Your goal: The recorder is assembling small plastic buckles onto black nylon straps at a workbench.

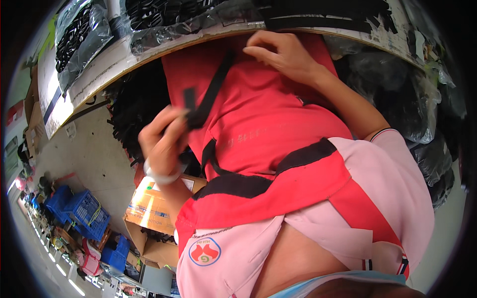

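Observation:
A black strap (212, 92) is folded in a narrow V above the red apron (258, 121) that covers my lap. My left hand (164, 136), blurred by motion, is closed on the strap at its bend. One short end sticks up beside my fingers, and the longer part slants up toward the table edge. My right hand (285, 54) is at the table edge over the apron's upper part. Its thumb and fingers are curled into a pinch, apart from the strap's visible end. Whatever lies between those fingertips, if anything, is hidden.
The table (107, 69) curves across the top, with clear plastic bags (82, 39) of black pieces and dark straps (328, 15) on it. Below left stands an open cardboard box (151, 208). Blue crates (87, 216) are farther off. Dark plastic bags (397, 94) crowd the right side.

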A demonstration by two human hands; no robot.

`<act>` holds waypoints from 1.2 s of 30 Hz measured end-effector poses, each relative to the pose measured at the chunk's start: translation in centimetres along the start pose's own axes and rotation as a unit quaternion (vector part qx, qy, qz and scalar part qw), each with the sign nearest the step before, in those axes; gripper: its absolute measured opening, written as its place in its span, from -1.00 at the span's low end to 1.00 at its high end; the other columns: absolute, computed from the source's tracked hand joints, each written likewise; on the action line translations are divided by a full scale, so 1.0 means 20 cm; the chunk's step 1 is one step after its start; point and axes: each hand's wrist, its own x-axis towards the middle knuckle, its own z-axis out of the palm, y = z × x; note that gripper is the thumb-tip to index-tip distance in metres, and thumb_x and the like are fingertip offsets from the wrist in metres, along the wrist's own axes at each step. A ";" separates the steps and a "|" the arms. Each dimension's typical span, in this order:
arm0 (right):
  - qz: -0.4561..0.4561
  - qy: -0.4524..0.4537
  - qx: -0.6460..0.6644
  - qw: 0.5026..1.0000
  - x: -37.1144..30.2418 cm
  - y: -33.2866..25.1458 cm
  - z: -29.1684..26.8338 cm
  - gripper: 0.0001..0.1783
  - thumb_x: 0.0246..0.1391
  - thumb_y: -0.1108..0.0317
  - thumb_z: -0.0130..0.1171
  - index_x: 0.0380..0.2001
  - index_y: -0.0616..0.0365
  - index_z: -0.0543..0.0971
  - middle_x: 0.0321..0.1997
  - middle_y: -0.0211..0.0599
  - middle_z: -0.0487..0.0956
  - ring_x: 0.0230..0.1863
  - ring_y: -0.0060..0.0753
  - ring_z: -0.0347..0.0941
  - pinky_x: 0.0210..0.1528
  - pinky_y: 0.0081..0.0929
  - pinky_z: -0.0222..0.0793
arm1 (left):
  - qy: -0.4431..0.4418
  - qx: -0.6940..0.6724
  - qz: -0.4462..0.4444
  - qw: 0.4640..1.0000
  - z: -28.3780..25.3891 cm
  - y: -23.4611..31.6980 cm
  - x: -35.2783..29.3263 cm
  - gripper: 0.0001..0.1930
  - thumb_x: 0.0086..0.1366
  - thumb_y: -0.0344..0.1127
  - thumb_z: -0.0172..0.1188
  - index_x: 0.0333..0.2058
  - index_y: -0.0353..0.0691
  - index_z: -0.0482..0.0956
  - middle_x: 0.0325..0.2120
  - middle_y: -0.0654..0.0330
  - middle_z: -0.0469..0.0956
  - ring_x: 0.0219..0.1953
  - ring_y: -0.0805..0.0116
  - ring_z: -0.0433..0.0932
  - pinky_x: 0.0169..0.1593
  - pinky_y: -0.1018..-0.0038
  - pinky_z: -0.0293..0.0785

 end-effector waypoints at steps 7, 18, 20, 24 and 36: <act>-0.116 0.159 -0.362 0.911 -0.03 0.17 -0.35 -0.62 -0.05 0.27 0.29 -0.10 0.03 0.57 -0.06 -0.32 0.47 0.01 -0.22 0.37 0.05 -0.39 0.29 | 0.340 -0.380 0.068 0.858 -0.73 -0.41 -0.12 -0.84 0.38 -0.40 0.00 -0.21 -0.36 0.50 -0.25 0.03 0.58 -0.26 0.29 0.56 -0.12 0.41 0.52; -0.045 0.067 -0.148 0.986 0.03 0.26 -0.49 -0.80 0.03 0.37 0.24 -0.24 0.16 0.63 -0.14 -0.49 0.51 -0.17 -0.60 0.41 -0.11 -0.67 0.29 | -0.004 -0.292 0.002 0.956 0.15 -0.36 0.26 -0.64 0.32 -0.58 -0.03 0.09 -0.34 0.24 -0.02 -0.19 0.42 0.02 -0.02 0.49 0.05 0.24 0.53; -0.035 0.067 -0.158 0.985 0.03 0.25 -0.50 -0.80 0.04 0.37 0.23 -0.24 0.17 0.63 -0.15 -0.48 0.51 -0.15 -0.59 0.42 -0.09 -0.67 0.29 | -0.005 -0.268 0.001 0.963 0.22 -0.34 0.30 -0.68 0.32 -0.55 -0.01 0.04 -0.36 0.28 -0.13 -0.16 0.50 -0.14 0.04 0.59 -0.12 0.34 0.62; -0.140 0.137 -0.239 0.951 0.03 0.17 -0.50 -0.86 0.07 0.42 0.21 -0.28 0.19 0.61 -0.26 -0.48 0.53 -0.19 -0.57 0.45 -0.13 -0.66 0.32 | -0.012 -0.217 -0.006 0.976 0.27 -0.30 0.31 -0.80 0.30 -0.48 0.10 -0.12 -0.41 0.45 -0.35 -0.01 0.60 -0.38 0.25 0.64 -0.34 0.48 0.64; 0.103 -0.113 0.084 0.985 -0.03 -0.17 0.08 -0.80 0.10 0.30 0.17 -0.44 0.23 0.55 -0.59 -0.52 0.47 -0.54 -0.76 0.33 -0.52 -0.69 0.19 | 0.029 -0.034 0.048 0.998 0.38 -0.26 0.30 -0.83 0.15 -0.49 0.25 -0.27 -0.41 0.59 -0.53 0.25 0.59 -0.53 0.58 0.54 -0.48 0.66 0.51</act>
